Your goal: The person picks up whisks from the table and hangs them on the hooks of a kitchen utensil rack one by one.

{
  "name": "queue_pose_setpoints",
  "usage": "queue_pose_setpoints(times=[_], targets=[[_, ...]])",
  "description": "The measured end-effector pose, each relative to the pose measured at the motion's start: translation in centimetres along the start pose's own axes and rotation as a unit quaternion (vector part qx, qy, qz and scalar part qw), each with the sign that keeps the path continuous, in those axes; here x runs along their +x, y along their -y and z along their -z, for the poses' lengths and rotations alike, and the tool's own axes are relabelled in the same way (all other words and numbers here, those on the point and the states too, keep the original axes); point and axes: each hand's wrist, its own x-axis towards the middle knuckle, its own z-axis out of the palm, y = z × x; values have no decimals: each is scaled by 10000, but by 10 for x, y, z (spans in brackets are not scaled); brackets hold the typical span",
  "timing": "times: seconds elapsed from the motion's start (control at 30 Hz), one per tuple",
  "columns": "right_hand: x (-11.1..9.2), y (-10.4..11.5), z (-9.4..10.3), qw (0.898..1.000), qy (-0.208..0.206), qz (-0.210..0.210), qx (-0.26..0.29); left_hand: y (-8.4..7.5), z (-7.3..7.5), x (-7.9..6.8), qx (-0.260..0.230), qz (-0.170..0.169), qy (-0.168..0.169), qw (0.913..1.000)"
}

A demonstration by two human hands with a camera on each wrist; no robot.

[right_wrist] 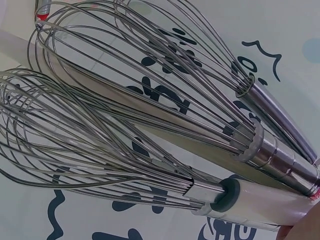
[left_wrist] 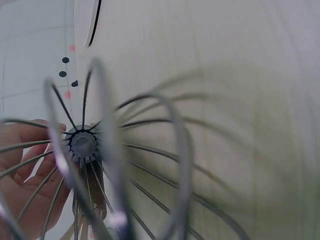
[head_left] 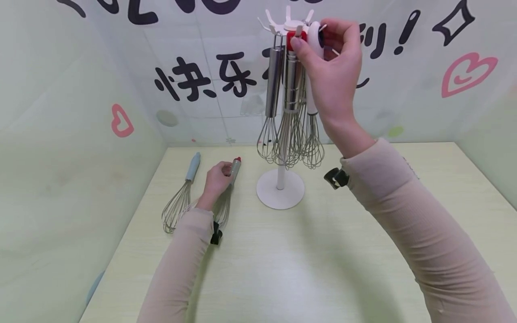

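Note:
My right hand (head_left: 339,67) is raised at the top of a white stand (head_left: 281,179) with upturned hooks. Its thumb pinches the red end of a steel-handled whisk (head_left: 291,85), and its other fingers are behind a white-handled whisk (head_left: 313,98). Beside them hangs a slim steel whisk (head_left: 273,83). The wires and handles of these whisks fill the right wrist view. Down on the table, my left hand (head_left: 218,181) grips a red-tipped grey whisk (head_left: 235,169) by its handle. Its wires spread close to the camera in the left wrist view, joined at a ridged collar (left_wrist: 84,145).
A blue-handled whisk (head_left: 193,168) lies on the table (head_left: 282,260) left of my left hand. The stand's round base rests near the table's back edge. A printed backdrop (head_left: 226,116) with lettering and hearts hangs behind and at the sides.

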Motion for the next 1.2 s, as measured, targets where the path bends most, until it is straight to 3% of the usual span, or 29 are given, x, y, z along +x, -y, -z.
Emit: queue_pose_setpoints(times=[0.4,0.7,0.87,1.2], targets=[[0,-1,-1,10000,-6,-7,-22,5,-3,0,20,197,30,9998],[5,-8,1,10000,-16,51,-66,3,-7,0,213,238,259,9992],[7,-12,1,10000,-6,82,-40,2,-8,0,389,148,347,9985],[7,-9,-1,9999,-15,2,100,1,-10,0,213,96,495,9985]])
